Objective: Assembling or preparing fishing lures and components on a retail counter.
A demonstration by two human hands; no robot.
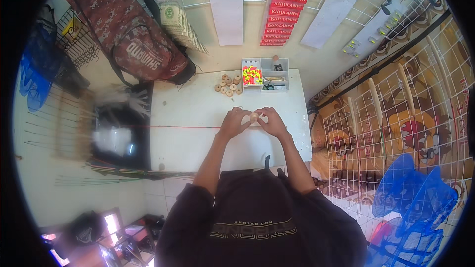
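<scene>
Over the white table (190,146), both my hands meet at a small light-wooden spool (254,118). My left hand (234,122) has its fingers closed on the spool's left side. From the other side my right hand (272,122) pinches it, and a small red spot shows by those fingertips, too small to name. A thin red line (183,127) runs across the table from the left toward my left hand. Beyond my hands lies a cluster of several similar wooden spools (229,85).
A grey divided organizer (267,89) at the table's back holds small bright red and yellow pieces. A camouflage bag (143,52) leans at the far left. Red packets (277,20) hang on the back wall rack. Blue nets (405,188) hang at the right grid.
</scene>
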